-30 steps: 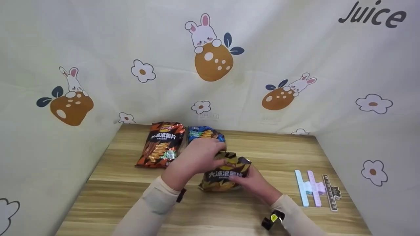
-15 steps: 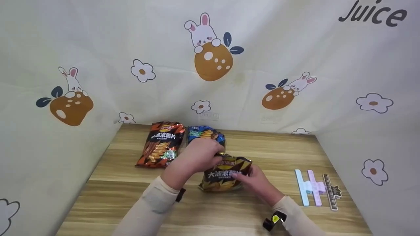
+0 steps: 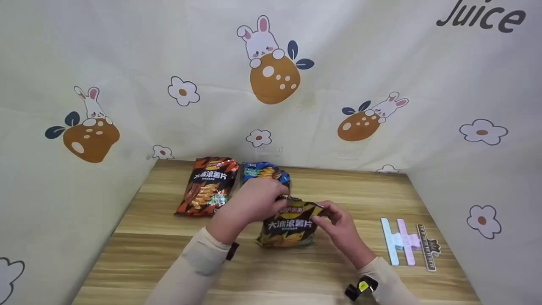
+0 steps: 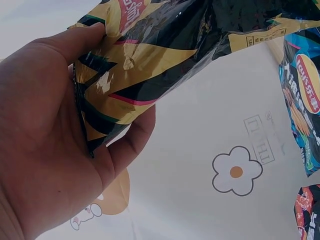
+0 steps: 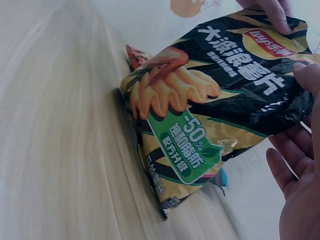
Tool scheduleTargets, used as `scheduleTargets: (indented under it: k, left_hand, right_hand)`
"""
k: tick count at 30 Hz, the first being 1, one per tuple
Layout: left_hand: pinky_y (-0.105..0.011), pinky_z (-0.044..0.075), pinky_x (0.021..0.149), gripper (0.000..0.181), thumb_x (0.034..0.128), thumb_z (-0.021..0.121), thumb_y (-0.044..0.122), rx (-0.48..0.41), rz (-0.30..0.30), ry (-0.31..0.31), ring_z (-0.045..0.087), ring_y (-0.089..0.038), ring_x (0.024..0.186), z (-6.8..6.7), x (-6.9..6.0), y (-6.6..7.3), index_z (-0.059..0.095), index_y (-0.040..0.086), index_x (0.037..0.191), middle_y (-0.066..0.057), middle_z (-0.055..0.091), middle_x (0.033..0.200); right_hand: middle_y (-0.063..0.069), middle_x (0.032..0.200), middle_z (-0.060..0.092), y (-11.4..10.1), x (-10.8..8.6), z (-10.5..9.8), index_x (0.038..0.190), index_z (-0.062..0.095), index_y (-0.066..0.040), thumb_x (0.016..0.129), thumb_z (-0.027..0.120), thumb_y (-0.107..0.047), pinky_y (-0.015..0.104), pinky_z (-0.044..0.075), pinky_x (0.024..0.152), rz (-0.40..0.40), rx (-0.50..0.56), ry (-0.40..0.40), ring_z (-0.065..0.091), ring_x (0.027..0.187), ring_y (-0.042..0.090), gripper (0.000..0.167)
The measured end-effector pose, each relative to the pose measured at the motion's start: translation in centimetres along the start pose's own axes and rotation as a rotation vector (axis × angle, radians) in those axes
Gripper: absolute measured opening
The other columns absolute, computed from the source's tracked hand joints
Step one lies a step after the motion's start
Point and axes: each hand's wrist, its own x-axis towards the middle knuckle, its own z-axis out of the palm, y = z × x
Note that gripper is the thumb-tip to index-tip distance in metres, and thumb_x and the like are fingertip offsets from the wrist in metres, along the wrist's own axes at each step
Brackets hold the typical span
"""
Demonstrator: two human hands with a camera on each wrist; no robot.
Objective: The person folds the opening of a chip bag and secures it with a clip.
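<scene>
A black and gold bag of potato chips (image 3: 290,231) stands raised at the middle of the table, its printed front facing me. At its upper left corner, my left hand (image 3: 258,201) pinches the edge; the left wrist view shows the thumb on the front and fingers behind the bag (image 4: 145,65). My right hand (image 3: 343,233) holds the upper right edge between thumb and fingers. In the right wrist view the bag's (image 5: 200,107) lower end is down by the table. A blue chip bag (image 3: 264,171) lies just behind, partly hidden by my left hand.
An orange and black chip bag (image 3: 207,186) lies at the back left. To the right are a light blue sealing clip (image 3: 388,243), a purple one (image 3: 405,243) and a clear and black one (image 3: 425,248). Patterned cloth (image 3: 211,123) encloses the wooden table (image 3: 161,262).
My right hand has shifted slightly right and up to the bag's top corner, its thumb moving off the front lettering. The bag's top is spread wider and flatter. My left hand has barely moved.
</scene>
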Motion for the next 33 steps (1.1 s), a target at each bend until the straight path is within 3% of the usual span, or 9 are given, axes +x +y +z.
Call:
scheduleTargets:
  k: [4, 13, 19, 22, 27, 33]
  left_hand:
    - [-0.042, 0.056, 0.068, 0.024, 0.1073, 0.070, 0.029, -0.004, -0.003, 0.005, 0.058, -0.018, 0.070, 0.1, 0.0, -0.1, 0.070, 0.017, 0.087, 0.004, 0.064, 0.078]
    - [-0.041, 0.056, 0.068, 0.023, 0.1071, 0.070, 0.029, -0.008, -0.007, 0.000, 0.059, -0.018, 0.072, 0.1, 0.0, -0.2, 0.069, 0.017, 0.087, 0.004, 0.064, 0.078]
    - [-0.042, 0.057, 0.072, 0.022, 0.1071, 0.070, 0.029, -0.002, 0.003, -0.002, 0.061, -0.019, 0.073, 0.0, -0.1, -0.2, 0.071, 0.017, 0.089, 0.004, 0.067, 0.081]
    - [-0.042, 0.059, 0.075, 0.016, 0.1069, 0.071, 0.027, -0.012, 0.023, 0.006, 0.065, -0.018, 0.078, -0.1, 0.0, -0.2, 0.075, 0.017, 0.095, 0.004, 0.072, 0.087]
    - [-0.041, 0.062, 0.080, 0.013, 0.1073, 0.071, 0.023, -0.054, 0.065, 0.033, 0.070, -0.015, 0.086, -0.3, 0.1, -0.2, 0.083, 0.019, 0.110, 0.006, 0.079, 0.100]
    - [-0.039, 0.063, 0.082, 0.015, 0.1080, 0.071, 0.023, -0.083, 0.083, 0.030, 0.072, -0.014, 0.088, -0.2, 0.3, -0.2, 0.084, 0.019, 0.115, 0.006, 0.081, 0.103]
  right_hand:
    - [0.011, 0.110, 0.078, -0.1, 0.0, -0.5, 0.117, 0.074, 0.004, 0.101, 0.077, 0.000, 0.030, 0.058, 0.096, -0.019, -0.008, 0.025, 0.073, 0.105, 0.025, 0.016]
    - [0.011, 0.112, 0.078, -0.2, 0.0, -1.1, 0.112, 0.079, -0.008, 0.099, 0.081, -0.003, 0.031, 0.058, 0.100, -0.070, -0.088, 0.042, 0.074, 0.105, 0.028, 0.014]
    - [0.011, 0.105, 0.079, -0.4, 0.3, -1.1, 0.107, 0.080, -0.008, 0.099, 0.082, -0.004, 0.033, 0.057, 0.101, -0.081, -0.127, 0.041, 0.074, 0.101, 0.026, 0.009]
    - [0.010, 0.102, 0.080, -0.5, 0.3, -1.2, 0.104, 0.080, -0.005, 0.099, 0.082, -0.006, 0.033, 0.058, 0.100, -0.080, -0.142, 0.052, 0.075, 0.099, 0.023, 0.005]
    - [0.006, 0.099, 0.081, -0.5, 0.4, -1.2, 0.100, 0.083, -0.010, 0.098, 0.082, -0.003, 0.031, 0.059, 0.096, -0.083, -0.151, 0.067, 0.076, 0.096, 0.021, 0.008]
    - [0.005, 0.098, 0.081, -0.6, 0.3, -1.3, 0.100, 0.083, -0.008, 0.099, 0.083, -0.005, 0.030, 0.058, 0.094, -0.073, -0.147, 0.055, 0.076, 0.096, 0.022, 0.003]
